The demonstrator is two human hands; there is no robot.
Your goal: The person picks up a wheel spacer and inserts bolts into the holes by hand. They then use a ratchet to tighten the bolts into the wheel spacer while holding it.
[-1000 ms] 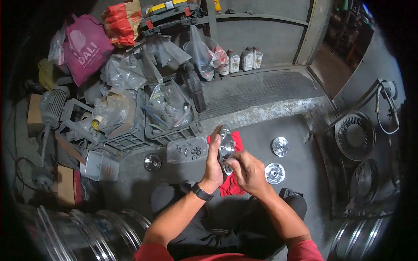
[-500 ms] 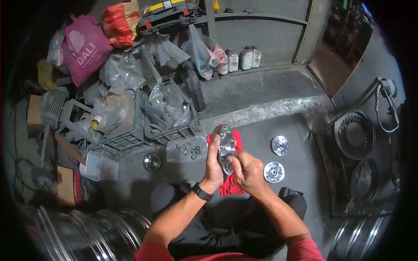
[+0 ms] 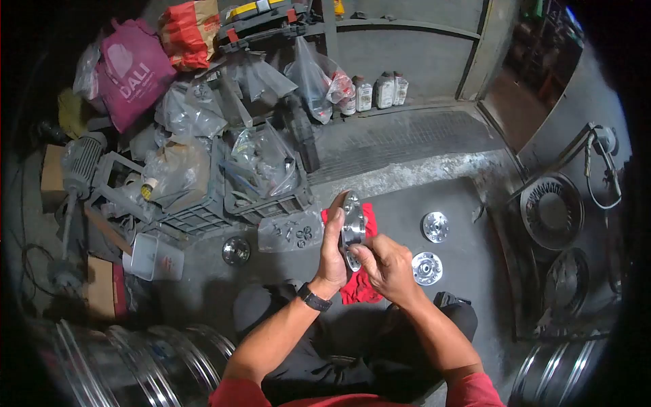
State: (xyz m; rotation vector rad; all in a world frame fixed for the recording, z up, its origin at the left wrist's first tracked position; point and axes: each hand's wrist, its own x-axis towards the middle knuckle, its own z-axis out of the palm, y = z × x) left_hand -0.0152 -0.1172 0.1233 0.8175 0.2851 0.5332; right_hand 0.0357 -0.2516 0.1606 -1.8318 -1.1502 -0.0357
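The left hand (image 3: 331, 261) grips a shiny round metal hub (image 3: 352, 230) on edge, above a red cloth (image 3: 360, 288). The right hand (image 3: 391, 268), fingers curled, is at the hub's lower right side; whether it pinches a small part cannot be told. Two metal discs (image 3: 426, 268) lie on the floor to the right; to the left are a clear plastic bag (image 3: 272, 235) with small metal parts on it and another round metal piece (image 3: 236, 250). Crates (image 3: 268, 205) stand far left.

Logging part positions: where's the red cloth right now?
Head view, centre: the red cloth lies on the floor behind and below the metal disc in the left hand, right of the plastic bag.
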